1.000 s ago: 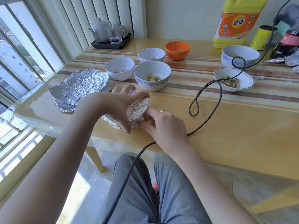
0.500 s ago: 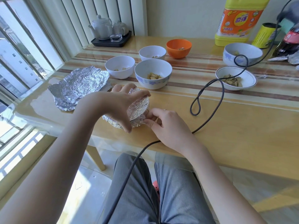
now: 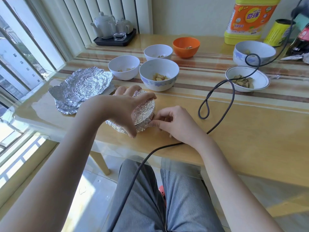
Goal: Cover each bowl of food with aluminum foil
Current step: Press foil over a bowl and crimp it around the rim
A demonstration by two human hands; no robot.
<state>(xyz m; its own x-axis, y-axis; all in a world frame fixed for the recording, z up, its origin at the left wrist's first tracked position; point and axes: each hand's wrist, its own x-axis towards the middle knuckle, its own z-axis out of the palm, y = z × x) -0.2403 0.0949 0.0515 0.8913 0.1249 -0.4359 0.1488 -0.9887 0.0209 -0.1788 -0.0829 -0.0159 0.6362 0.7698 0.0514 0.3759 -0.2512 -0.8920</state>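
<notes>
My right hand (image 3: 175,122) has slid from under the bowl's (image 3: 142,113) edge to its near side, now pinching foil there; my left hand (image 3: 123,109) still grips the tilted, foil-wrapped bowl at the counter's (image 3: 250,131) front edge. I'd say this one is nearly sealed. Six bowls behind sit uncovered, foil sheets (image 3: 82,87) lie left, a cable (image 3: 215,97) loops across, and a window is on the left
</notes>
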